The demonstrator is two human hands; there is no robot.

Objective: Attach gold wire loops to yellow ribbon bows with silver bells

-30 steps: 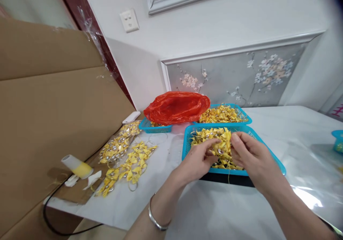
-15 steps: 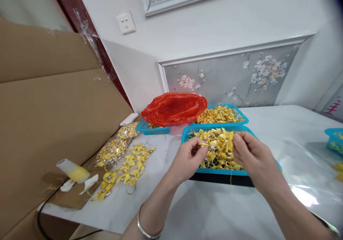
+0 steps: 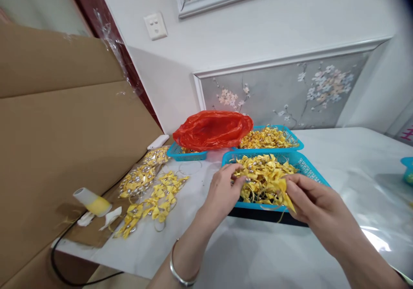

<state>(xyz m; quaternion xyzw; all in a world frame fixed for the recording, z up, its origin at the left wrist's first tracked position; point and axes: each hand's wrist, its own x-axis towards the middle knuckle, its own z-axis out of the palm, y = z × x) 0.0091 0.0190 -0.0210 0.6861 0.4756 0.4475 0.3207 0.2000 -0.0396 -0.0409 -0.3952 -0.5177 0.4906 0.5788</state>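
Both hands' grips pinch yellow bows (right hand, left hand) over the basket.

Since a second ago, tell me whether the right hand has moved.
Yes. The right hand has drawn back toward the near edge of the blue basket.

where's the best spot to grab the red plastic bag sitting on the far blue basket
Probably the crumpled upper edge of the red plastic bag, pinched from above on the near side. The thin film bunches into raised folds there, and the heap rests on the small blue plastic basket, so its underside is out of reach.
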